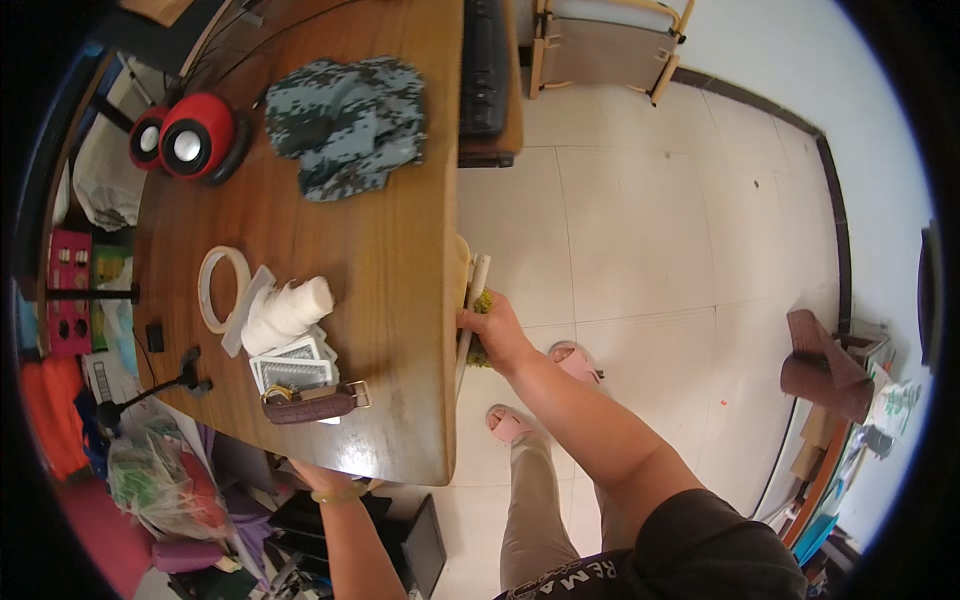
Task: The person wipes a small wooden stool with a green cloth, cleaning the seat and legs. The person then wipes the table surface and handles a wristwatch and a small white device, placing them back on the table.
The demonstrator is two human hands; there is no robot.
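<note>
Dark sleeve [712,538] closest; right grip [490,326] pinches a pale rod [481,274] beside the counter [395,270]; left grip [314,474], partly under it, I can't tell!

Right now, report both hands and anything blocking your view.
Right hand at pale bar and fuzzy green item, by right edge of tabletop. Left hand partly beneath near edge, fingers hidden. Tabletop blocking view there.

The table [400,270] is brown, the cloth [350,125] blue-grey camouflage, the slippers [508,424] pink.
</note>
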